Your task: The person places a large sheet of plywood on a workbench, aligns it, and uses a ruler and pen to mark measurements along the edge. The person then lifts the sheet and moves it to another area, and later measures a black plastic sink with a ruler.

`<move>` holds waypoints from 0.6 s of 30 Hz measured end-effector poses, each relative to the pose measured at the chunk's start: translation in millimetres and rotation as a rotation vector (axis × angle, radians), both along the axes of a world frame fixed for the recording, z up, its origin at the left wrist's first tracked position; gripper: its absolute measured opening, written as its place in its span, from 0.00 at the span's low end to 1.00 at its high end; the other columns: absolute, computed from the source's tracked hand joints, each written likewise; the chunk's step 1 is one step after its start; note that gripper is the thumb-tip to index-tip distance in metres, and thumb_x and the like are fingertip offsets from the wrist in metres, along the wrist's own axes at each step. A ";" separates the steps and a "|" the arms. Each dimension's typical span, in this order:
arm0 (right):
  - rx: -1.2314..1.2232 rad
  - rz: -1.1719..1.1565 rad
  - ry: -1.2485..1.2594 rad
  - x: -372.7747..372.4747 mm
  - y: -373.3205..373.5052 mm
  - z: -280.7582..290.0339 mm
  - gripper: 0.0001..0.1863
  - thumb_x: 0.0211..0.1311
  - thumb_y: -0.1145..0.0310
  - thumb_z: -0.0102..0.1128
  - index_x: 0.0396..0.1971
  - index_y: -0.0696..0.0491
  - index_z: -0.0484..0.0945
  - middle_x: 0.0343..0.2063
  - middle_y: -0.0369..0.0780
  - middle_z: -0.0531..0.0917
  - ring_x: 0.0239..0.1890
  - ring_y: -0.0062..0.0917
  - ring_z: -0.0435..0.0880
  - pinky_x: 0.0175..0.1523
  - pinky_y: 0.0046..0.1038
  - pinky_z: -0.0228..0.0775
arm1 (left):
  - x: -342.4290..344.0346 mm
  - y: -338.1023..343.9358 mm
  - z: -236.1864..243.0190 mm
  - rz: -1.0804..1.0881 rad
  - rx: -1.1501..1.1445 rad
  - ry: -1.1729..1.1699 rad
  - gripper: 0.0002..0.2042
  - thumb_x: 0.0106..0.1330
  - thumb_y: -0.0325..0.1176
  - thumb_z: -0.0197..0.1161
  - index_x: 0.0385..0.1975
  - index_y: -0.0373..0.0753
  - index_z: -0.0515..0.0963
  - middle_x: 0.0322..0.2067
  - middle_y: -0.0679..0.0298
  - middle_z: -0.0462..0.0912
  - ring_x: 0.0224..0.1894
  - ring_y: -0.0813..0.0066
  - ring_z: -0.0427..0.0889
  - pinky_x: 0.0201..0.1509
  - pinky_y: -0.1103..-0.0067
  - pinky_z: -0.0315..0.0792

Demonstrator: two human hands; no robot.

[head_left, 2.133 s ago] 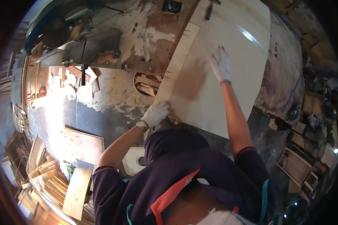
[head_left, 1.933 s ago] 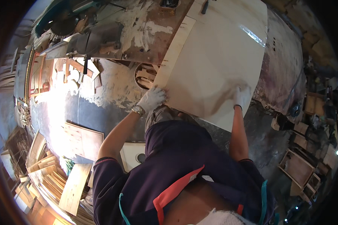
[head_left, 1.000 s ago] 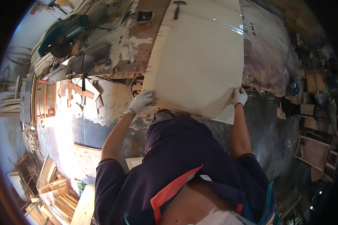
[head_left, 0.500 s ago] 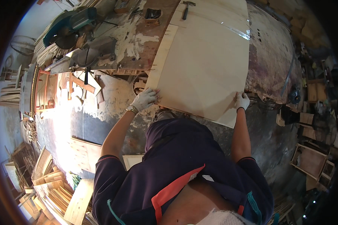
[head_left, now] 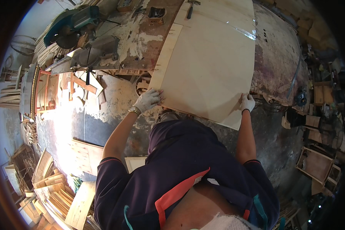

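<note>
A large pale plywood sheet point(head_left: 209, 65) lies on the workbench, its near end jutting over the bench's front edge toward me. My left hand point(head_left: 148, 100), in a white glove with a watch at the wrist, grips the sheet's left edge near the close corner. Opposite it, my right hand point(head_left: 247, 102), gloved too and with a dark band at the wrist, pinches the right edge. The fingertips of both are partly hidden at the edges. A paler strip point(head_left: 165, 57) runs along the sheet's left side. Near the far end rests a hammer point(head_left: 190, 8).
Left on the worn workbench point(head_left: 272, 57) stands a circular mitre saw point(head_left: 71, 30); an open box point(head_left: 156, 14) sits farther back. Below the bench is a round container of wood scraps point(head_left: 142, 85). Stacked boards point(head_left: 59, 191) fill the lower left, and a wooden frame point(head_left: 315, 165) lies at right.
</note>
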State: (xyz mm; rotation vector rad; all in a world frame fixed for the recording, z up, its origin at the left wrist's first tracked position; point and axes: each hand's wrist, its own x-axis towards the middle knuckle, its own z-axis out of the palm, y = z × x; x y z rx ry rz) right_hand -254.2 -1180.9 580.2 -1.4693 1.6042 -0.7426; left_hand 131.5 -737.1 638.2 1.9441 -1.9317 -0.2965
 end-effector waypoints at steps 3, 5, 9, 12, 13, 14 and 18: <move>0.080 0.018 -0.013 2.3 5.2 17.3 0.29 0.62 0.68 0.71 0.59 0.69 0.77 0.57 0.49 0.83 0.59 0.32 0.82 0.63 0.28 0.71 | 1.4 0.1 -3.0 -0.007 0.040 -0.025 0.09 0.58 0.34 0.69 0.37 0.42 0.83 0.56 0.67 0.81 0.52 0.66 0.76 0.61 0.70 0.75; 0.060 0.003 0.051 4.4 8.2 23.9 0.30 0.62 0.67 0.71 0.59 0.69 0.77 0.58 0.49 0.82 0.60 0.32 0.81 0.64 0.28 0.70 | 3.0 0.0 -5.2 -0.011 0.052 -0.023 0.09 0.58 0.35 0.70 0.37 0.42 0.83 0.57 0.67 0.81 0.53 0.66 0.76 0.60 0.70 0.76; 0.012 0.012 0.020 7.8 13.0 28.8 0.22 0.62 0.75 0.67 0.55 0.70 0.78 0.49 0.46 0.86 0.48 0.27 0.85 0.54 0.26 0.76 | 3.1 0.6 -7.8 -0.010 0.025 -0.026 0.10 0.57 0.35 0.70 0.37 0.43 0.82 0.58 0.68 0.80 0.55 0.66 0.76 0.58 0.69 0.77; 0.023 0.038 -0.006 3.3 9.0 23.3 0.18 0.62 0.76 0.66 0.50 0.69 0.80 0.43 0.42 0.86 0.42 0.26 0.84 0.50 0.26 0.76 | 2.6 -0.2 -9.9 -0.010 -0.004 -0.038 0.09 0.57 0.35 0.70 0.37 0.42 0.82 0.57 0.68 0.80 0.55 0.66 0.76 0.58 0.70 0.77; 0.018 0.049 0.021 1.7 5.1 20.6 0.17 0.62 0.76 0.66 0.49 0.68 0.80 0.41 0.41 0.86 0.41 0.25 0.84 0.48 0.26 0.75 | 2.6 -0.6 -10.6 -0.010 -0.013 -0.039 0.09 0.57 0.34 0.70 0.36 0.42 0.82 0.57 0.69 0.81 0.55 0.66 0.76 0.58 0.70 0.77; 0.014 0.059 0.049 -0.4 2.5 17.3 0.16 0.62 0.76 0.65 0.48 0.68 0.80 0.40 0.41 0.86 0.39 0.25 0.83 0.47 0.26 0.75 | 2.0 -1.4 -8.1 -0.011 -0.001 -0.032 0.09 0.58 0.34 0.69 0.37 0.42 0.83 0.57 0.68 0.80 0.55 0.66 0.76 0.59 0.70 0.77; 0.047 0.054 -0.014 10.4 4.6 15.7 0.18 0.62 0.74 0.67 0.49 0.67 0.81 0.40 0.41 0.87 0.38 0.24 0.83 0.45 0.25 0.74 | 3.1 4.2 -3.9 -0.012 0.091 -0.065 0.13 0.60 0.38 0.68 0.43 0.43 0.83 0.59 0.67 0.80 0.57 0.65 0.76 0.65 0.67 0.72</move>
